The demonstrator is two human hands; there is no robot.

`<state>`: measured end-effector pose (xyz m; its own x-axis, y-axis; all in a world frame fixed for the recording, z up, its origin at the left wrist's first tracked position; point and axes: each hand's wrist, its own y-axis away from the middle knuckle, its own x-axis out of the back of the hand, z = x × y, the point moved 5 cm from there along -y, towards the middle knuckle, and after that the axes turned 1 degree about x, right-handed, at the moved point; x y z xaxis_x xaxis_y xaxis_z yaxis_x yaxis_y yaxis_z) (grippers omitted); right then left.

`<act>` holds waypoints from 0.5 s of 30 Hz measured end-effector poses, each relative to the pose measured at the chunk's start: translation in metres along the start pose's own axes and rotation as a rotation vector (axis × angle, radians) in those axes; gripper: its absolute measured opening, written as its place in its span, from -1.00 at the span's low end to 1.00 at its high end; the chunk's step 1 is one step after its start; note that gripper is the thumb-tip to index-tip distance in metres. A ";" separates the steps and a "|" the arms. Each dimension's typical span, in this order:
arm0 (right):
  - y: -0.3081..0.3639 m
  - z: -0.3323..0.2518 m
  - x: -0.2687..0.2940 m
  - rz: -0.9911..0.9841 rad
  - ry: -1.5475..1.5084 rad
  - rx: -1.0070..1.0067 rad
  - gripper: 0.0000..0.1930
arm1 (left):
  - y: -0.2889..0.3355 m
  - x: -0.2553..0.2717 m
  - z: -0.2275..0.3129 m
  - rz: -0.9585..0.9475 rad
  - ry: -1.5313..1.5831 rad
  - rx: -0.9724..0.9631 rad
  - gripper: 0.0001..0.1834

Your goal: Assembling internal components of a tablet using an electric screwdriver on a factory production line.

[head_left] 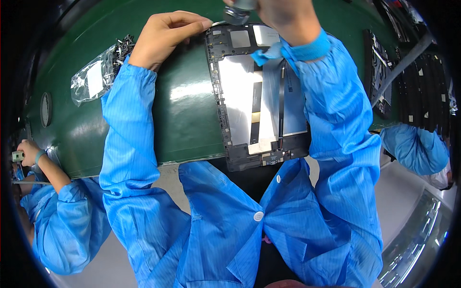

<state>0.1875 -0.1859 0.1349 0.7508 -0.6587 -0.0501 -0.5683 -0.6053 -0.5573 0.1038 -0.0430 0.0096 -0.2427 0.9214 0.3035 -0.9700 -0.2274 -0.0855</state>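
Note:
An opened tablet (pixel 221 96) lies in front of me, its near end reaching past the table's edge. It has a black frame, silver panels inside and dark flat cables down the middle. At its far left corner my left hand (pixel 168 36) is closed, thumb and index finger pinched by a small silvery sliver; what they grip is too small to tell. My right hand (pixel 285 19), blurred and cut by the top edge, grips a dark grey cylindrical object (pixel 237 13) above the tablet's far end. A light blue band (pixel 312 48) circles the right wrist.
Left on the green table (pixel 182 129) lies a clear plastic bag (pixel 91 79) beside a pile of small black parts (pixel 124 50). A round object (pixel 45 109) is farther left. Black frames (pixel 420 91) line the right side. Co-workers' blue sleeves (pixel 67 225) show on both sides.

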 end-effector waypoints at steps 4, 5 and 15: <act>-0.009 0.014 -0.017 0.007 -0.101 0.016 -0.85 | 0.001 -0.001 0.007 -0.035 -0.029 0.070 -0.80; -0.009 0.017 -0.019 0.016 -0.139 0.000 -0.86 | 0.001 0.001 0.004 -0.026 -0.025 0.075 -0.80; -0.002 0.032 -0.015 0.000 -0.210 0.008 -0.84 | 0.001 0.002 -0.008 -0.023 -0.061 -0.024 -0.77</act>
<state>0.1878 -0.1605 0.1101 0.8047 -0.5509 -0.2213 -0.5665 -0.6011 -0.5637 0.1019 -0.0390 0.0027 -0.2209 0.9054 0.3626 -0.9751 -0.1979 -0.0999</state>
